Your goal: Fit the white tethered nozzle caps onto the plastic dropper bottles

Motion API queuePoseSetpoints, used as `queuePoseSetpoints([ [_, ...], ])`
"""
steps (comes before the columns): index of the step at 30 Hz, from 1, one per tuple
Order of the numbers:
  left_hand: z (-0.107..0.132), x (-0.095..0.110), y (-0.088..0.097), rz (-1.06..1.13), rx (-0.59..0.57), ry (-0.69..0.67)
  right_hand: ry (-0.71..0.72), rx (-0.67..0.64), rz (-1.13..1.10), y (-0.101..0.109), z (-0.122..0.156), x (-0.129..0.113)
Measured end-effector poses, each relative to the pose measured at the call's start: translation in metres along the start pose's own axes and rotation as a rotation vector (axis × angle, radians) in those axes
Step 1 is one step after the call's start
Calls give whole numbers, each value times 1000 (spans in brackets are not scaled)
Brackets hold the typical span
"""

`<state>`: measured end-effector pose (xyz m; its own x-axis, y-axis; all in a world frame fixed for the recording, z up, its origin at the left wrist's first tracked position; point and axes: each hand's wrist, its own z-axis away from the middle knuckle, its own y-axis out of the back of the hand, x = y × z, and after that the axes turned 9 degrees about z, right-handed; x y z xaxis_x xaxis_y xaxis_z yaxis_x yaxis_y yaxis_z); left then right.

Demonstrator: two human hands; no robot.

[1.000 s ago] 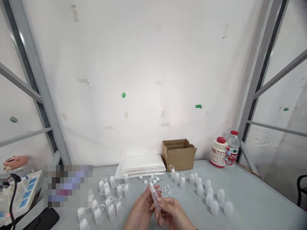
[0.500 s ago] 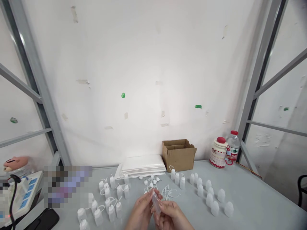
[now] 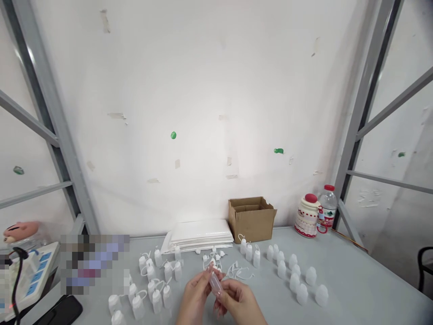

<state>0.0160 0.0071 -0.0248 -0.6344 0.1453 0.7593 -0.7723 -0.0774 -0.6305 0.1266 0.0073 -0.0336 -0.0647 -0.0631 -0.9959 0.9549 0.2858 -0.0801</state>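
Between both hands tilts a small translucent plastic bottle (image 3: 215,285). My left hand (image 3: 198,291) pinches its upper end, and the fingers hide most of the top. Lower on the bottle, my right hand (image 3: 237,300) is closed around the body and base. Just beyond my fingers lie loose white caps (image 3: 221,254) and thin white cap straps (image 3: 237,271). Several bottles with looped straps (image 3: 156,301) stand to the left of my hands. On the right, several bottles without straps (image 3: 302,294) stand in loose rows.
A stack of white sheets (image 3: 203,232) and an open cardboard box (image 3: 255,225) sit by the wall. At the back right are a decorated jar (image 3: 306,219) and a red-capped water bottle (image 3: 327,203). A black phone (image 3: 62,311) lies at the front left.
The held bottle has shifted slightly up and left, and both hands moved a little with it. My right hand's fingers have changed position around the bottle. The standing bottles are as before.
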Motion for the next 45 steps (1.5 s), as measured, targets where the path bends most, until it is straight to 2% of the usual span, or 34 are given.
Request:
queuePoseSetpoints([
  [4, 2, 2, -1, 18, -6, 51, 12, 7, 17, -2, 4, -4],
  [9, 2, 1, -1, 106, -29, 117, 54, -89, -108, 4, 1, 2],
  [14, 2, 5, -2, 114, -75, 121, 30, -179, -254, 6, -2, 4],
  [20, 8, 18, -5, 118, -94, 92, 60, -236, -221, 5, 1, 1],
  [26, 7, 11, -4, -9, -90, 39, 135, -169, -87, 3, 0, 4],
  [29, 5, 9, -2, -41, -84, 18, 121, -132, -28, 4, -2, 5],
  [34, 0, 13, 5, -116, 30, -154, 79, 27, 75, 14, -5, 1],
  [36, -1, 16, 6, -135, 56, -171, 87, 103, 92, 18, -6, -3],
  [38, 0, 18, 5, -147, 49, -168, 82, 121, 84, 19, -5, -5],
  [43, 5, 11, 1, -150, -23, -100, 43, -92, -83, 13, -7, 8],
  [45, 5, 8, 1, -132, -64, -52, 39, -132, -143, 12, -9, 15],
])
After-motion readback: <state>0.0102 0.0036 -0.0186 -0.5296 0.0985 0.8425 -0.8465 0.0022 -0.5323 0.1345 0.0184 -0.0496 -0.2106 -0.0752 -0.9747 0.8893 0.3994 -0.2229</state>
